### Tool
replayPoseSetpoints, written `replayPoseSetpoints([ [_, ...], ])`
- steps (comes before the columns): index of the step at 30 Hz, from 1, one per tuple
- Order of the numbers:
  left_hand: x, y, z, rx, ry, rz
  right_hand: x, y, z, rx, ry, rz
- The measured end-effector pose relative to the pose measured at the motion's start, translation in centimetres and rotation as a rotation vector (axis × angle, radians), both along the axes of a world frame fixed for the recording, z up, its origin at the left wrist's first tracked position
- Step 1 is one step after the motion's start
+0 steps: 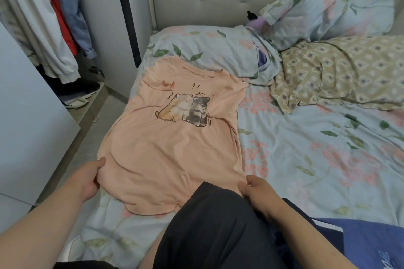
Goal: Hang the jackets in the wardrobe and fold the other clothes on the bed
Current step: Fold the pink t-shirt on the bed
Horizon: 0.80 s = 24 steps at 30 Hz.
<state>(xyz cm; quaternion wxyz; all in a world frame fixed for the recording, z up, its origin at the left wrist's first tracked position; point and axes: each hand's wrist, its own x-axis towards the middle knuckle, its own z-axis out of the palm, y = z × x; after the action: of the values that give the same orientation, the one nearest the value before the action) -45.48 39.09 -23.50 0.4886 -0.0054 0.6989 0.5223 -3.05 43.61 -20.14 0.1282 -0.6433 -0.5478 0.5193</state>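
The bed (306, 148) fills the view from 12 round to 6 o'clock under 1 floral sheet. At 10 o'clock is the open wardrobe (100, 6), with 3 garments hanging: 1 white with red stripes (37, 28), 1 red (59, 6), 1 blue (74, 17). Dead centre lies 1 peach T-shirt (170, 155), flat and face up on the bed, collar toward 12, with 2 cartoon animals (185, 109) on the chest. There are 3 pillows: 2 floral (218, 50) (328, 15) at 12 and 1 o'clock, and 1 beige patterned (338, 72) at 2. A leg in black fabric (214, 225) overlaps the hem at 6. A dark blue garment (360, 244) is at 5. Both hands are on the shirt: the left hand (87, 178) pinches the hem corner at 8 and the right hand (254, 188) pinches the corner at 5.
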Motion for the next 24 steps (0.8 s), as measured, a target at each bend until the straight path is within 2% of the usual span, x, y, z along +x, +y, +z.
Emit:
replayPoseSetpoints([
  [4,-1.7,0.4,-0.2,0.047,0.234,-0.011,-0.5,0.9,-0.5,-0.038,0.121,-0.181],
  [6,-2.5,0.7,0.0,0.069,0.333,0.01,-0.6,1.3,-0.9,-0.028,0.107,-0.201],
  [11,-2.7,0.9,2.2,0.149,0.414,0.071,-0.5,3.1,-1.5,0.071,0.021,-0.302],
  [14,-2.1,1.0,2.8,0.178,0.33,0.037,0.9,7.7,1.0,0.219,0.109,-0.498],
  [16,-1.4,1.0,2.6,0.148,0.27,-0.022,1.8,10.2,3.0,0.233,0.145,-0.532],
  [19,-0.3,0.5,2.5,0.119,0.232,-0.003,2.3,9.7,3.1,0.057,0.168,-0.494],
  [20,-0.1,0.2,2.4,0.117,0.203,0.012,2.5,8.5,2.7,-0.013,0.119,-0.468],
  [22,0.1,-0.3,2.4,0.13,0.052,0.024,3.2,5.8,1.7,-0.044,-0.037,-0.336],
  [24,0.6,-0.8,2.9,0.111,-0.139,-0.005,3.5,3.7,1.2,-0.001,-0.088,-0.155],
])
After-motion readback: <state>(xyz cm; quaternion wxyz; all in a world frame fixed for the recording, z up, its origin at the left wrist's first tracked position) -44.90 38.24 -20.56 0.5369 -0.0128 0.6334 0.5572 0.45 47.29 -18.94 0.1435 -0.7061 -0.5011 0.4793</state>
